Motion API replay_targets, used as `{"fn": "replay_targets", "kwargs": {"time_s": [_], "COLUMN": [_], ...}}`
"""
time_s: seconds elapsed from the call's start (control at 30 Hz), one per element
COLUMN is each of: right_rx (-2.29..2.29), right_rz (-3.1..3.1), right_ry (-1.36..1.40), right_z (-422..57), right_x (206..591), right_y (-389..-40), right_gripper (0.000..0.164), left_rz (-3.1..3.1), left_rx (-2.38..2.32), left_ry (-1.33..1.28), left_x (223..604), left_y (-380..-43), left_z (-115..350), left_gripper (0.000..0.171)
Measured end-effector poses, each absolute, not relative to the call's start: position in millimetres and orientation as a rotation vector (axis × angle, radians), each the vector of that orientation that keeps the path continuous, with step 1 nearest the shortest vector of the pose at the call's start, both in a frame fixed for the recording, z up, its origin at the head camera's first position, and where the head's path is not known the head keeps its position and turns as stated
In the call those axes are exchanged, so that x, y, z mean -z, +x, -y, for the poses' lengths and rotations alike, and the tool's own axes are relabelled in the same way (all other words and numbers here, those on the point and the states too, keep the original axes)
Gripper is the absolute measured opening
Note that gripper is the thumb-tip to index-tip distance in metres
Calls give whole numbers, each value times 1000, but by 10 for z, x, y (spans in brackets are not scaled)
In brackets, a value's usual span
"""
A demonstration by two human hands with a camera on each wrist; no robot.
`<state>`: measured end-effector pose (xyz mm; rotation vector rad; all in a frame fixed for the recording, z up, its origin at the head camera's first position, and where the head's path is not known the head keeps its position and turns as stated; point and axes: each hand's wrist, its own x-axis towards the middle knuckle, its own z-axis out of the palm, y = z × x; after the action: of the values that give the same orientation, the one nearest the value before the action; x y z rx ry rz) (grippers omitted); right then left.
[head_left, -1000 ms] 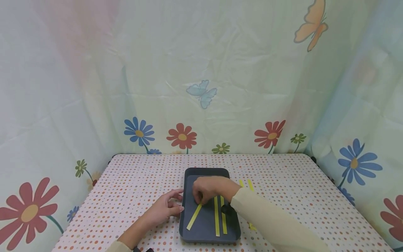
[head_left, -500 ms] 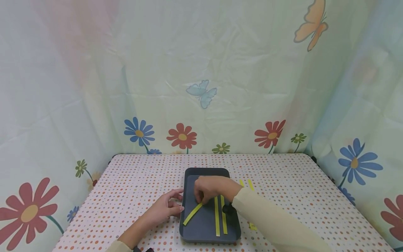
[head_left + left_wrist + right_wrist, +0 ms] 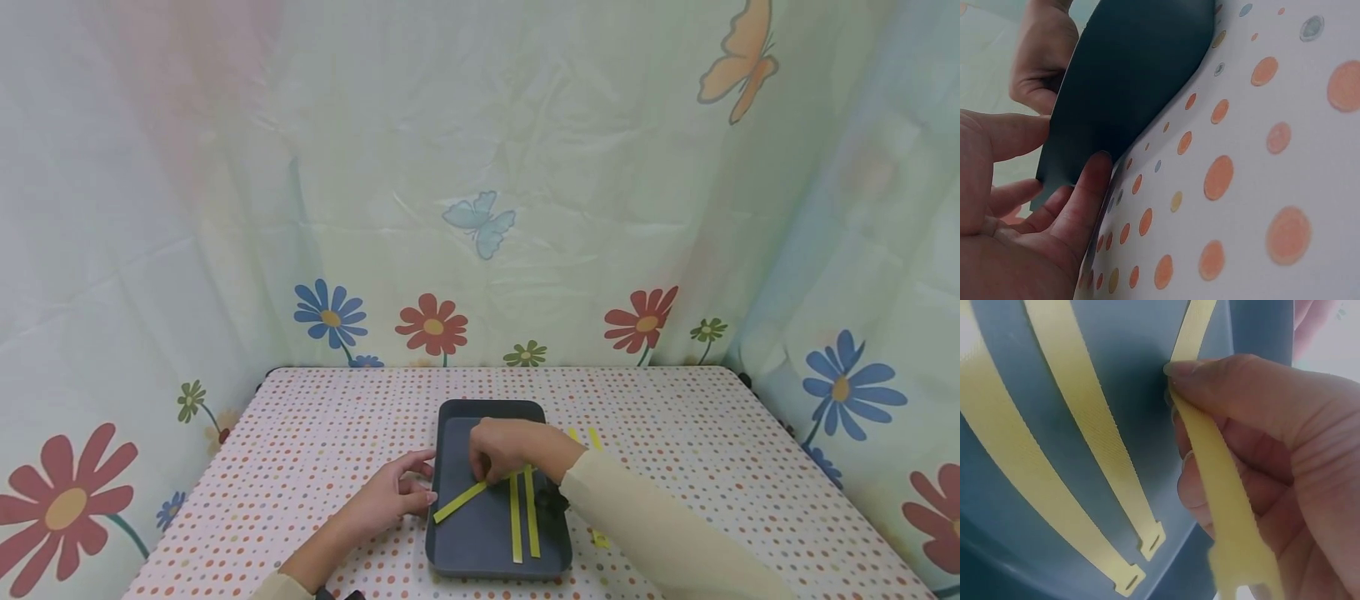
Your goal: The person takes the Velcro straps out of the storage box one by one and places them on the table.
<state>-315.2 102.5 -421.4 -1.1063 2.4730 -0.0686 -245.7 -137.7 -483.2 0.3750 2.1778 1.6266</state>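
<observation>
My right hand (image 3: 504, 450) is over the dark grey tray (image 3: 467, 552). Its thumb and fingers pinch a yellow hook-and-loop cable tie (image 3: 1217, 462). In the right wrist view the tie's slotted head hangs past the palm; in the head view its tail slants to the tray's left wall. Two more yellow cable ties (image 3: 516, 525) (image 3: 532, 525) lie side by side on the tray floor, their far ends under the right arm. My left hand (image 3: 392, 492) has its fingers and thumb against the outside of the tray's left wall, which the left wrist view shows close up.
Right of the tray, yellow strips (image 3: 596, 438) lie on the dotted table (image 3: 337, 425), partly behind the right sleeve (image 3: 652, 517). A small yellow piece (image 3: 600, 539) shows below that sleeve. A flowered curtain (image 3: 375, 167) hangs behind the table.
The right hand has shifted slightly right with the pinched cable tie. The tie's near end has swung left and away, so it slants more. The left hand has stayed at the tray wall.
</observation>
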Motion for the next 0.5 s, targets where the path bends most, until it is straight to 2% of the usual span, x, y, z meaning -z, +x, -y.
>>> {"fn": "replay_targets", "kwargs": {"time_s": [0.5], "right_rx": [246], "right_rz": [-2484], "right_ry": [-1106], "right_z": [-1158], "right_x": [4171], "right_y": [-3086], "right_gripper": [9], "left_rz": [-2156], "left_rx": [-1661], "left_ry": [401], "left_x": [4833], "left_y": [-2442], "left_z": [1378], "left_gripper": [68]}}
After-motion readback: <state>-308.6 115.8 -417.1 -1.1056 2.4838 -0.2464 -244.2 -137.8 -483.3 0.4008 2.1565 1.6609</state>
